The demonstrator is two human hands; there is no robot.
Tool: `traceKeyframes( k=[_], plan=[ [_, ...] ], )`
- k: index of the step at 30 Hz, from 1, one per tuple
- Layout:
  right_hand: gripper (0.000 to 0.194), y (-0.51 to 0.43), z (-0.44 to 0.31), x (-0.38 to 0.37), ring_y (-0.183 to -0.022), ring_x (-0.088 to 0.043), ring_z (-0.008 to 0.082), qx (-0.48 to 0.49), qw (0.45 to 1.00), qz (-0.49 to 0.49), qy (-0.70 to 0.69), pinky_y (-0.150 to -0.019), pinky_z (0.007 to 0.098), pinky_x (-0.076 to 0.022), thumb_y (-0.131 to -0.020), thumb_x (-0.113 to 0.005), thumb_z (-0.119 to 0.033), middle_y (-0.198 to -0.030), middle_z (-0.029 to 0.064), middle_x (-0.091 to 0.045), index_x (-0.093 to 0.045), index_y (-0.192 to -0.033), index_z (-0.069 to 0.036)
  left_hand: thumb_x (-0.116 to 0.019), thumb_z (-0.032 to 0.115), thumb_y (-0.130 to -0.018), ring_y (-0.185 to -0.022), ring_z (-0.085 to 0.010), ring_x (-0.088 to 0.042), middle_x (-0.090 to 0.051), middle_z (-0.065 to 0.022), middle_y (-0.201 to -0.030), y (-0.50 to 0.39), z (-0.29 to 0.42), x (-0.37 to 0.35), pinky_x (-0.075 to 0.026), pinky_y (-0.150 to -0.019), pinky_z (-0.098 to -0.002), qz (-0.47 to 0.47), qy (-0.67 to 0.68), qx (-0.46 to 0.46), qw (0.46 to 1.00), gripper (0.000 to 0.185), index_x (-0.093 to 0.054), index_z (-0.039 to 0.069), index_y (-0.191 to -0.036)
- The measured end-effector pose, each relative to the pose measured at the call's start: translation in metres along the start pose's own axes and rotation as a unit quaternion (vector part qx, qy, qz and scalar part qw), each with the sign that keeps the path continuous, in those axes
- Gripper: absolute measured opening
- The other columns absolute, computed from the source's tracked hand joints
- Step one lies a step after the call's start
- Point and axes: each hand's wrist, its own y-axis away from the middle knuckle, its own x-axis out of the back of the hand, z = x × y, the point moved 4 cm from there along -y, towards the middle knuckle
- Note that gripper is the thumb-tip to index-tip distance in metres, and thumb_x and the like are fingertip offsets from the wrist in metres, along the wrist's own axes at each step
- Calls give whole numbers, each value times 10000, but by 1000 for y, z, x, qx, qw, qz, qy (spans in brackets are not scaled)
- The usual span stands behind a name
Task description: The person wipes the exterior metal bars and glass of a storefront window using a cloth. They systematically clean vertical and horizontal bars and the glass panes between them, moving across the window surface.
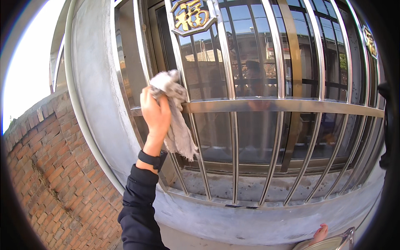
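My left hand [155,111], in a dark sleeve with a black band at the wrist, grips a frayed grey-white cloth [179,128]. The cloth's upper end is bunched and blurred above my fingers; its lower end hangs in front of the stainless steel window bars [232,150]. The cloth overlaps the left end of the grille's flat metal crossbar [272,105]; contact is unclear. At the bottom right, a small part of a hand [320,232] shows behind a metal-edged object [339,240]. Whether it is my right hand, and what it holds, cannot be told.
Behind the bars is a sliding glass window [256,134] with reflections. Gold-character plaques [191,17] are fixed on the grille. A pale pipe [82,112] runs down the grey wall [93,78]. A brick wall [62,168] stands at left, and a concrete ledge [237,222] lies below.
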Motion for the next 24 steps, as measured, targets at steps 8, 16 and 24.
traceKeyframes(
  k=[8,16,24],
  plan=[
    [252,63,-17,21,-695,-482,156,-6,993,110,48,-609,325,-421,-886,-515,-157,-775,60,-563,-697,-961,1,-421,443,-977,-1438,-398,-318,-420,-220,-1524,-233,39,-90,-240,-1192,-475,-93,37,-122,987,545,-556,99,-1377],
    [205,97,10,-9,-786,-543,207,79,973,35,213,-683,363,-482,-852,-599,-12,-887,92,-625,-677,-1042,-18,-625,195,-895,-1351,-323,-477,-521,-101,-1468,-166,97,-85,-307,-1153,-499,-44,8,-414,909,553,-534,288,-1432],
    [154,92,19,-19,-743,-544,209,391,771,50,500,-630,354,-468,-899,-575,-90,-833,62,-595,-677,-1003,-40,-612,-7,-784,-1270,-369,-540,-569,-169,-1345,-127,31,-33,-456,-1062,-436,-123,-128,-371,911,446,-638,59,-1225]
  ],
)
